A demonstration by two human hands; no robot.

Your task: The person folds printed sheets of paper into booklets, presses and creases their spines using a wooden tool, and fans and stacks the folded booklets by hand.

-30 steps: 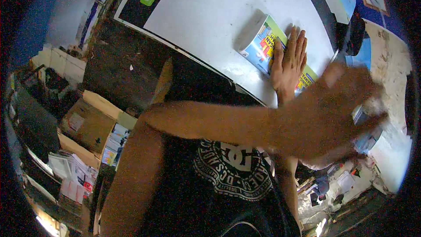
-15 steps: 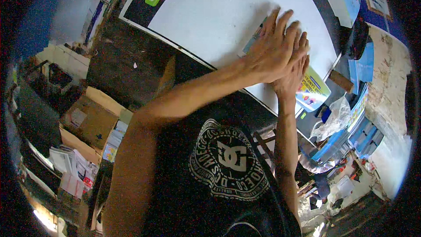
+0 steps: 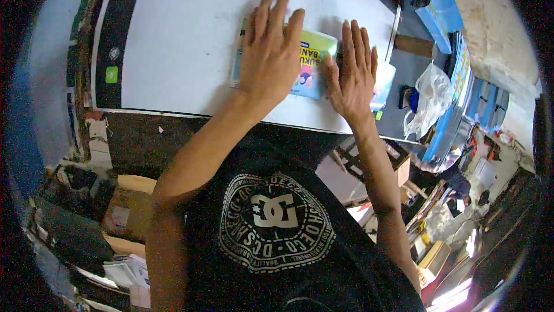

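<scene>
A thin, colourful printed booklet or cover (image 3: 314, 73), in blue, green and yellow with cartoon figures, lies on a white board (image 3: 179, 40). My left hand (image 3: 268, 55) rests palm down over its left part, fingers stretched and a little apart. Over its right part lies my right hand (image 3: 353, 81), flat, with the fingers straight and the thumb out to the left. A pale blue printed part (image 3: 382, 86) shows to the right of that hand; whether it belongs to the same piece I cannot tell. Neither hand grips anything.
Right of the board are a brown block (image 3: 415, 46), a crumpled clear plastic bag (image 3: 431, 95) and stacked blue-edged printed items (image 3: 459, 81). A cardboard box (image 3: 124, 214) and a heap of papers (image 3: 130, 271) stand at lower left. Farther back at right, another person (image 3: 457, 188) is visible.
My hands were stacked, left over right, on the printed piece. Now they are apart, the left one farther left, and more of the print shows between them. The view has turned and shifted.
</scene>
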